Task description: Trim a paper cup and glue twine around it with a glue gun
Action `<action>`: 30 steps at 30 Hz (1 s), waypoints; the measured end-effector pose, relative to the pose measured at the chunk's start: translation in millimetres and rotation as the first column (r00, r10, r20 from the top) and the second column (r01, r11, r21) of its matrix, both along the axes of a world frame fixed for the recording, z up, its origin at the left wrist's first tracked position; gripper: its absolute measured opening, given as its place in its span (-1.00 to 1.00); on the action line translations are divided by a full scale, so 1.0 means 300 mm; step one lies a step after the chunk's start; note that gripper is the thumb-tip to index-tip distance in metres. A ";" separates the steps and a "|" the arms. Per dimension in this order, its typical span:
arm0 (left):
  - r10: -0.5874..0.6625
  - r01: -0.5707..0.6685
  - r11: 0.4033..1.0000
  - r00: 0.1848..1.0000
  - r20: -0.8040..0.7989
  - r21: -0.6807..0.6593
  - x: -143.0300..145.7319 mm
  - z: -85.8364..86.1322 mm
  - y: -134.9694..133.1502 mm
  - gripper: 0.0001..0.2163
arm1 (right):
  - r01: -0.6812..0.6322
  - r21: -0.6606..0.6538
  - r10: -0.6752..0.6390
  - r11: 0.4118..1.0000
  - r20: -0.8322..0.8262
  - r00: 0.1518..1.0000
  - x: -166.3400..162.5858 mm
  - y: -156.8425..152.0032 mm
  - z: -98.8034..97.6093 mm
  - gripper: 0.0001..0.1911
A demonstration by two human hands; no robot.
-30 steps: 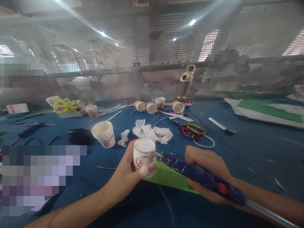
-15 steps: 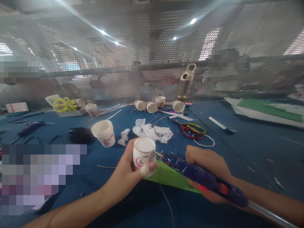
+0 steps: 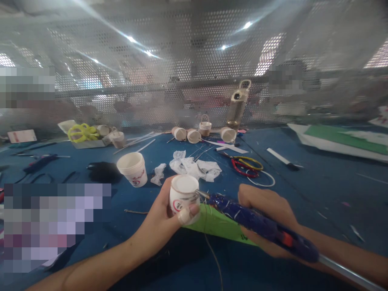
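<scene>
My left hand [image 3: 169, 212] is wrapped round a white paper cup [image 3: 184, 186], held upside down with its base up. A brown cord runs along the cup's base rim, and a thin strand [image 3: 214, 252] hangs below it. The thumb carries a pale wrapping. In my right hand [image 3: 266, 206] is a blue glue gun [image 3: 245, 216] with a clear glue stick out of its rear. Its metal nozzle is at the cup's side just under the base rim; whether it touches, I cannot tell. A bright green sheet [image 3: 221, 226] lies beneath.
A stack of paper cups [image 3: 131, 169] stands to the left, beside crumpled white wrappers [image 3: 194, 167]. Scissors [image 3: 245, 163] lie right of these. Further back are several cord-wrapped cups [image 3: 194, 136], a bottle [image 3: 237, 107] and a yellow tape roll [image 3: 82, 132]. A perforated screen [image 3: 182, 72] rises behind.
The glue gun and my right hand have shifted very slightly right. A red glow seen by my right hand earlier is gone. The cup has turned slightly in my left hand.
</scene>
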State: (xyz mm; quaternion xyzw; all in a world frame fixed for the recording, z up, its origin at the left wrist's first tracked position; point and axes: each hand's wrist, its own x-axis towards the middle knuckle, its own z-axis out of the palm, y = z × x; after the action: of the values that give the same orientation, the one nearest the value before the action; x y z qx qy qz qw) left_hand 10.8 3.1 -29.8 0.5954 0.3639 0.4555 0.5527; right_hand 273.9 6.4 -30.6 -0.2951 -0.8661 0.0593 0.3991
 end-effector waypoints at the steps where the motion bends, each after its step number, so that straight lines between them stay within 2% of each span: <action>1: 0.004 -0.004 1.000 1.000 0.003 -0.003 0.001 0.002 -0.001 -0.58 | -0.001 0.001 0.001 1.000 0.000 1.000 0.000 0.001 0.001 -0.72; 16: 0.007 -0.006 0.998 1.000 0.026 -0.059 -0.005 0.022 -0.011 -0.52 | -0.038 0.030 0.037 0.999 0.038 0.999 0.004 0.010 0.008 -0.72; 30: 0.010 -0.006 0.997 0.999 0.042 -0.081 -0.007 0.018 -0.011 -0.54 | -0.033 0.005 0.033 0.999 0.037 0.999 0.007 0.010 0.001 -0.72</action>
State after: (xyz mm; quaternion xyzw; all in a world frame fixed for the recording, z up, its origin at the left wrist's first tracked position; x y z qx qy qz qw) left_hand 8.8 -0.2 -24.5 0.5614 0.3728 0.4550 0.5820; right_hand 275.9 9.4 -30.2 -0.2807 -0.8781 0.0578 0.3831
